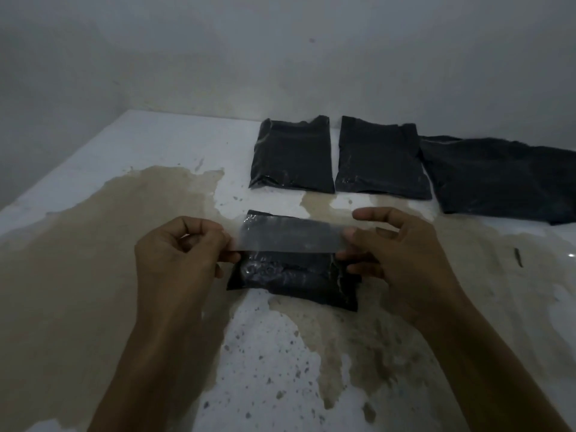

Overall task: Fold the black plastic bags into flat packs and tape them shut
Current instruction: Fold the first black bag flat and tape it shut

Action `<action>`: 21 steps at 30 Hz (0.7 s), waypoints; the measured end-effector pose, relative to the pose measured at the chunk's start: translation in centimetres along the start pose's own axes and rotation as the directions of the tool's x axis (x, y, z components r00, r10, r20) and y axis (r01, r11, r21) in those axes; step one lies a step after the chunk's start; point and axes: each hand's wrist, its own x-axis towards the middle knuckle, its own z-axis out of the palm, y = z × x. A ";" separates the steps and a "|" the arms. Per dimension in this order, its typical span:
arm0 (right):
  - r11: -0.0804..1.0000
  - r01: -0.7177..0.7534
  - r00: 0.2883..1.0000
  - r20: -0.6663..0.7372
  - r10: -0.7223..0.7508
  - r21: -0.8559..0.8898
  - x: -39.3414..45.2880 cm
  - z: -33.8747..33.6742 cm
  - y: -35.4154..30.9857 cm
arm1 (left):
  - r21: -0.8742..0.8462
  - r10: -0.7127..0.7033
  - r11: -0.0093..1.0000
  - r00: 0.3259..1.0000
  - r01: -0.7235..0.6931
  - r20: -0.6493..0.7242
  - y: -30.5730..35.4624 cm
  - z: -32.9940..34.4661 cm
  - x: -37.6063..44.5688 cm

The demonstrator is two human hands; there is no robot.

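Both hands pinch a clear tape strip over the folded pack.
Left hand (179,247) and right hand (396,247) pinch a limp, sticky transparent tape strip (290,236) by its ends above the soft, slippery black plastic pack (296,279) at centre; finished packs (293,155) are seen at 12 o'clock.

I see a white surface (162,145) blotched with a tan stain (93,232) from 9 to 6 o'clock, and bare grey walls (280,51) meeting at 11 o'clock in dim light.
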 end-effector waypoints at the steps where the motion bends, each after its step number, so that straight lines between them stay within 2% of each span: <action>1: 1.000 -0.001 1.000 -0.002 0.001 -0.004 -0.1 0.0 0.2 | 0.007 -0.001 1.000 1.000 0.001 0.002 0.0 0.1 -0.2; 12: 0.998 0.062 0.996 -0.057 -0.061 0.015 -0.8 0.2 1.5 | 0.034 -0.072 0.997 0.997 0.072 -0.020 -0.3 0.8 -1.2; 18: 0.994 0.095 0.993 -0.069 -0.092 0.047 -1.3 0.6 1.5 | -0.074 -0.147 0.987 0.989 0.144 -0.032 0.1 1.3 -1.4; 21: 0.991 0.132 0.987 -0.089 -0.132 0.001 -1.7 0.7 1.6 | 0.064 -0.103 0.992 0.994 0.105 -0.033 -0.4 1.1 -1.3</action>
